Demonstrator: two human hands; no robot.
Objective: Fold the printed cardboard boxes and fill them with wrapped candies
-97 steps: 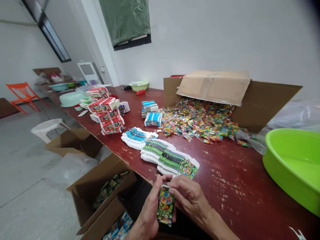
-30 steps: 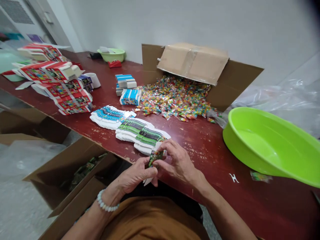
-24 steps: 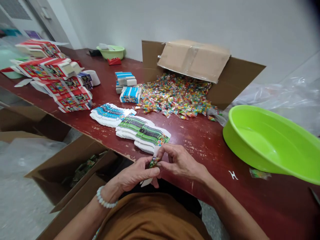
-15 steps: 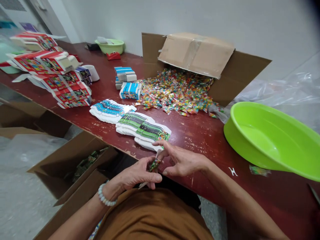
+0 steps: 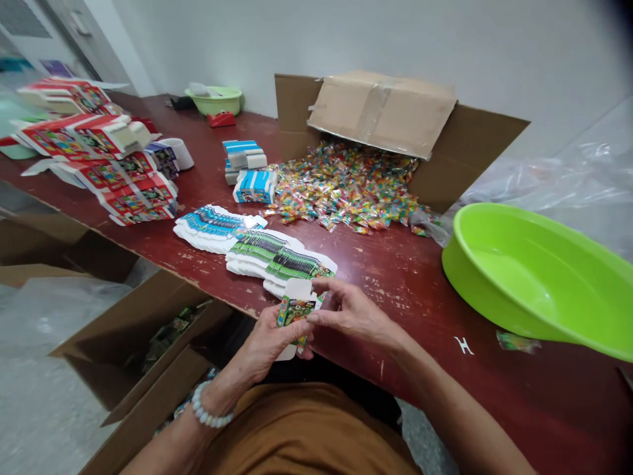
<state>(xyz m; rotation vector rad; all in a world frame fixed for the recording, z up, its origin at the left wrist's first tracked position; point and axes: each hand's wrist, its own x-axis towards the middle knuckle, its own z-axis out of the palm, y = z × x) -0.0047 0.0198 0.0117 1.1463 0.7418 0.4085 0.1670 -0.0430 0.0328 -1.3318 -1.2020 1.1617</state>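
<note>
My left hand (image 5: 270, 340) grips a small green printed carton (image 5: 294, 311) at the table's near edge. Its white top flap stands open. My right hand (image 5: 346, 313) pinches the same carton from the right, fingers at its upper end. Just beyond my hands lies a fanned stack of flat green cartons (image 5: 279, 262), and a fanned stack of flat blue cartons (image 5: 212, 224) lies to its left. A heap of small colourful candy packets (image 5: 346, 188) spills from a cardboard box (image 5: 395, 125) lying on its side.
A lime green basin (image 5: 539, 280) sits on the right of the dark red table (image 5: 420, 290). Red-and-white cartons (image 5: 113, 165) pile up at the left, blue folded boxes (image 5: 252, 181) behind the stacks. Open cardboard boxes (image 5: 143, 343) stand on the floor at left.
The flat green carton in my hands has been opened into a box shape, its white flap now up. Before that, the view swung right and a different carton left my hands.
</note>
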